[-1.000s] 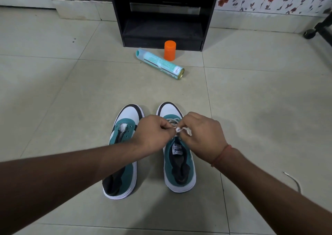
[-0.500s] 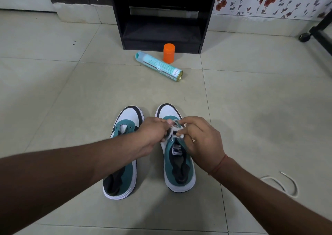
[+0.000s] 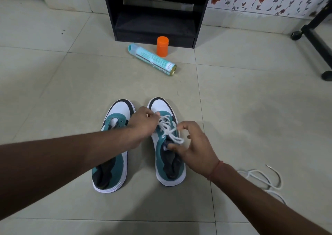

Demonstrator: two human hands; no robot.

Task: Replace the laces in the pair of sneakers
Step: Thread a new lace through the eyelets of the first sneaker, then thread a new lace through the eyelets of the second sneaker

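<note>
**laceguy:** Head cam, only view we've got. Two teal-and-white sneakers side by side on the tile floor (image 3: 251, 109). The right sneaker (image 3: 169, 155) has a white lace (image 3: 168, 128) threaded through its eyelets; the left sneaker (image 3: 112, 159) looks unlaced. Left hand (image 3: 143, 123) has its fingers curled at the upper end of the lacing, pinching the cord as far as I can tell. Right hand (image 3: 194, 145) is loosely spread over the tongue, a loop lying by its thumb; can't tell if it's really gripping.

**solefix:** There's a loose lace (image 3: 260, 179) on the floor right of the shoes too. I'd guess the cord is soft, light and floppy, so pinch near the stiff tip for threading. The shoe's light, so it'll likely slide on tile unless steadied at the collar.

**laceguy:** Spray can (image 3: 152, 59) and orange cap (image 3: 162, 46) sit well apart, by the black shelf (image 3: 154, 19).
</note>
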